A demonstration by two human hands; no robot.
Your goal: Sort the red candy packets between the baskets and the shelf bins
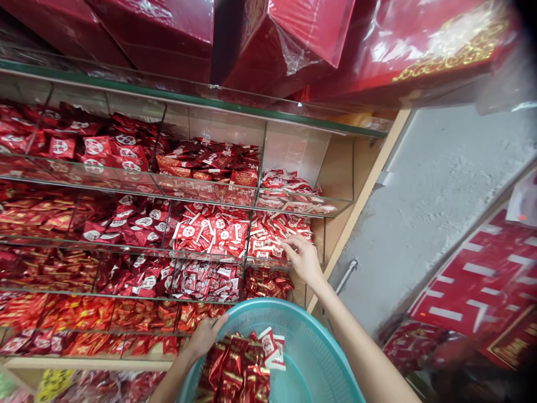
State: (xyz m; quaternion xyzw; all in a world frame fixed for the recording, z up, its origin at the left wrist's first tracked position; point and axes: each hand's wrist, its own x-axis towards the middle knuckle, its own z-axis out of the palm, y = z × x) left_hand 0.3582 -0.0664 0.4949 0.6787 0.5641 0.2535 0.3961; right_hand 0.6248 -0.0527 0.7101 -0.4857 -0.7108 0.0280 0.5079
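A teal plastic basket (335, 358) is tilted below the shelves, with dark red-and-gold wrapped sweets (235, 372) piled on its left side. Two red-and-white packets (272, 348) lie against that pile. My left hand (207, 334) grips the basket's left rim, thumb along the edge. At the right end of the shelf, my right hand (302, 258) is at the compartment of small red-and-white packets (271, 232). Its fingers are bent together at the packets' front edge; whether a packet is pinched in them is hidden.
Glass-fronted compartments of red wrapped sweets (126, 151) fill the shelves to the left. A glass shelf edge (193, 106) runs above, under large red boxes (289, 39). A wooden side panel (356, 207) closes the shelf beside a grey wall (419, 196). Red goods (470, 280) hang at right.
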